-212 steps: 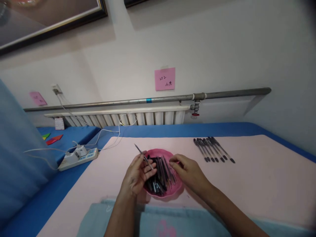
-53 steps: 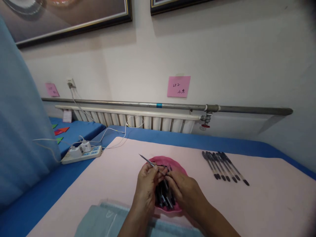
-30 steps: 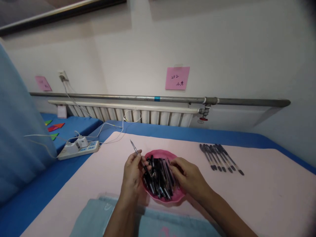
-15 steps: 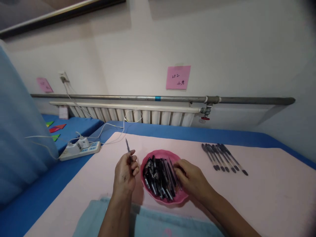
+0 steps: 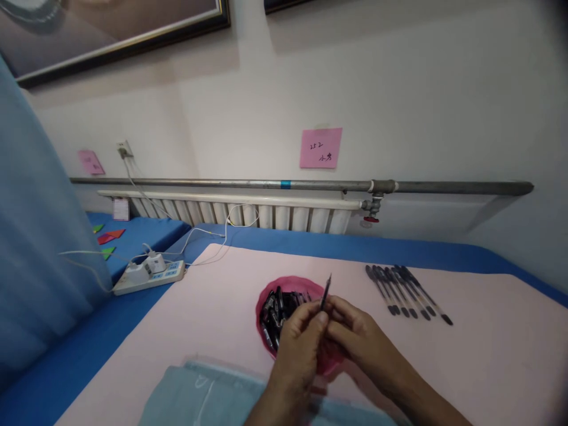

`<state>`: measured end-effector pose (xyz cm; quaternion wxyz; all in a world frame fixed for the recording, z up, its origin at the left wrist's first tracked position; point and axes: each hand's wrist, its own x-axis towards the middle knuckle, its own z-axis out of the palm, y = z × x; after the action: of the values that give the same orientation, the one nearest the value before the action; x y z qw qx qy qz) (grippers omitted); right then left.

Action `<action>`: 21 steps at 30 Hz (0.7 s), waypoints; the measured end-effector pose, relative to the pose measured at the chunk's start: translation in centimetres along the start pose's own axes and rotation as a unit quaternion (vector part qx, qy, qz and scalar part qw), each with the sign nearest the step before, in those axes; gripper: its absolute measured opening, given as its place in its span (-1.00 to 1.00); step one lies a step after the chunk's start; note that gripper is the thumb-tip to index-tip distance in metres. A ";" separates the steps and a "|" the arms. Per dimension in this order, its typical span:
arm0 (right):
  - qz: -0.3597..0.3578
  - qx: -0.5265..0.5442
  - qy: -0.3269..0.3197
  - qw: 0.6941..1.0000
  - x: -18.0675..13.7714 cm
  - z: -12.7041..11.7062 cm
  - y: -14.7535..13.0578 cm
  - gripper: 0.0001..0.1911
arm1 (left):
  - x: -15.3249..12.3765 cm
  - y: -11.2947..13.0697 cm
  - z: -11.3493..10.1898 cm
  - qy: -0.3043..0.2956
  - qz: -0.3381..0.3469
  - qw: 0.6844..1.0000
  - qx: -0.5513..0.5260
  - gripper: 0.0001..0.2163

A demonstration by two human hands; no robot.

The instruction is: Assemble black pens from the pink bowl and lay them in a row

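My left hand (image 5: 298, 343) is closed around a slim dark pen (image 5: 326, 290), thumb against its side and its pointed end up. Just to the right, my right hand (image 5: 355, 331) meets it with curled fingers close to the pen; what is inside them is hidden. Both hands are over the front right of a pink scalloped bowl (image 5: 259, 322). Black pen parts (image 5: 274, 307) and several thin clear purplish tubes (image 5: 304, 297) lie in the bowl, partly covered by my hands. Further right, several capped pens (image 5: 402, 290) lie in a slanted row on the pink sheet (image 5: 213, 313).
A white power strip (image 5: 155, 278) with plugs and cables lies on the blue surface at left, beside a blue curtain (image 5: 39, 236). A radiator (image 5: 266, 216) and a pipe run along the wall behind. Light-blue cloth (image 5: 199, 393) is at the near edge.
My left hand has carried the pen right, from beside the bowl to over it. My right hand has come up from the bowl's contents to meet the left. The view has tilted slightly upward.
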<state>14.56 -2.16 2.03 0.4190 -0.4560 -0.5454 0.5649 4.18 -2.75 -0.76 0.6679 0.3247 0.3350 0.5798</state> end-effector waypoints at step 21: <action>0.097 0.198 0.110 0.969 -7.0 -6.5 3.1 -0.81 | 4.8 2.8 -3.1 0.141 0.141 0.869 0.452 -0.79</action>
<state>22.59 -7.56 -0.62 0.5018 -0.4740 -0.3263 0.6458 0.63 2.49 -0.56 0.3047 0.5497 0.6017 0.4929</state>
